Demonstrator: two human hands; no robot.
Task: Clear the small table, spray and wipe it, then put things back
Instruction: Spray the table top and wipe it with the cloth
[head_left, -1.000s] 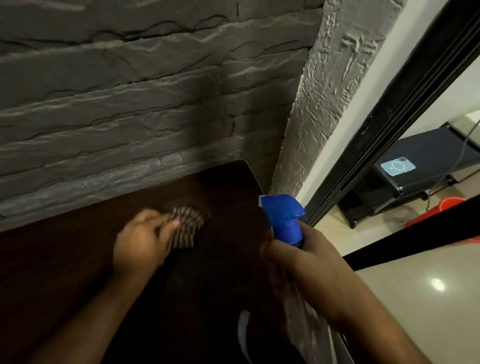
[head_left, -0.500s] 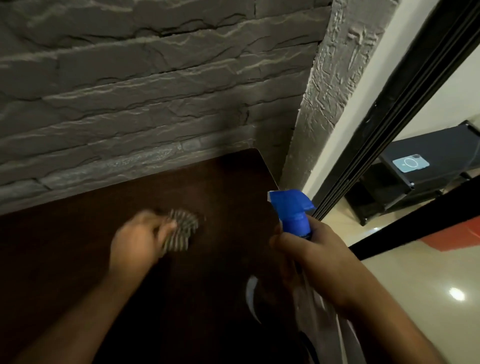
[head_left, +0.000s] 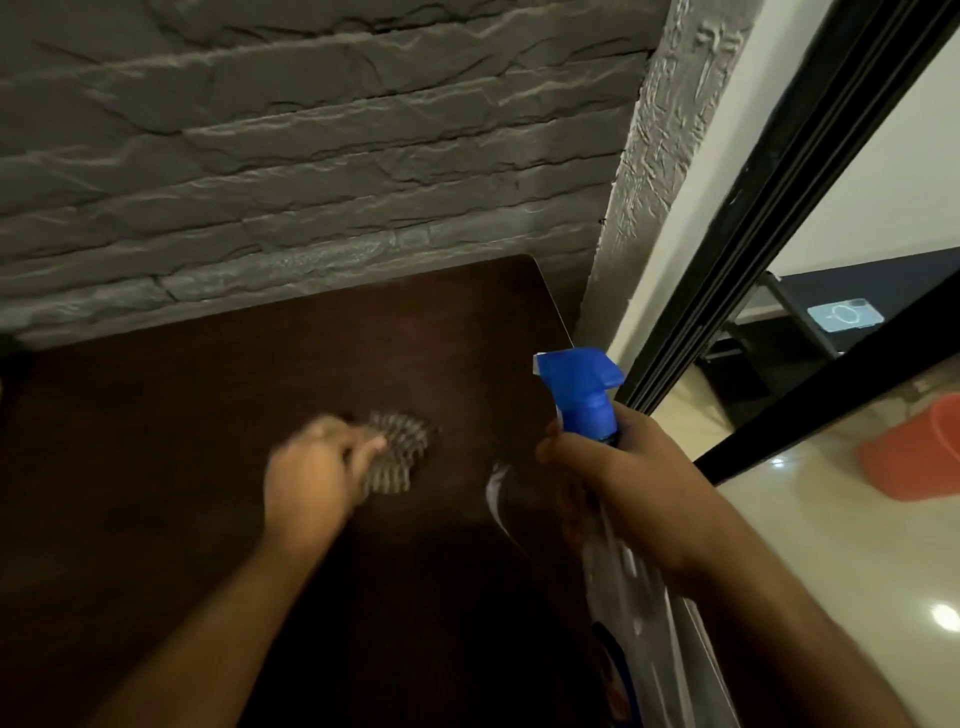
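Head view shows us at the wiping stage. Our left hand (head_left: 311, 478), blurred, has its fingers curled round a bunched grey-and-brown striped cloth (head_left: 397, 457) and presses it on the dark brown wooden small table (head_left: 208, 389), a little right of the table's middle. Our right hand (head_left: 618, 478) is wrapped round the neck of a clear plastic spray bottle with a blue trigger head (head_left: 579, 387), held upright over the table's right edge, nozzle pointing left.

We judge clearing done, since nothing but the cloth lies on the visible tabletop. Spraying seems done or nearly so, wiping is under way, and putting things back remains; those things are out of view.

As for writing, the bottle carries a blue label low on its body, too dark to read. No brand can be made out anywhere.
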